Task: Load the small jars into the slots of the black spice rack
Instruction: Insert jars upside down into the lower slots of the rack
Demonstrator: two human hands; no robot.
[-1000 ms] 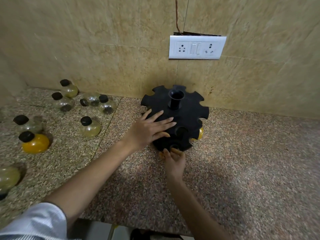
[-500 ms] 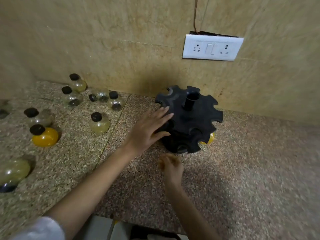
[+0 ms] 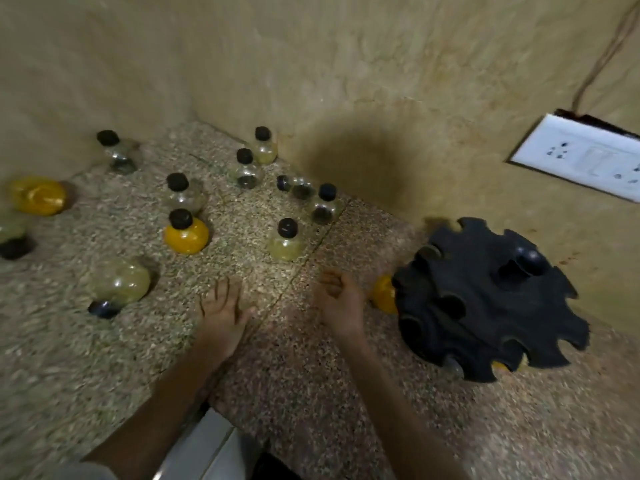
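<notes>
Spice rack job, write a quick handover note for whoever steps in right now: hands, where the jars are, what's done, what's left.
Left hand: open, empty, over the counter.
Right hand: loosely curled, empty, just left of the black spice rack.
Done: at least two jars loaded, a slotted yellow jar on the rack's left side and a second slotted jar at its near edge.
Left: many loose jars on the counter left of the rack. Closest to the hands are the pale jar, the upright yellow jar and the toppled jar.

Left hand (image 3: 221,313) off the rack (image 3: 485,299), right hand (image 3: 341,303) drawn back
</notes>
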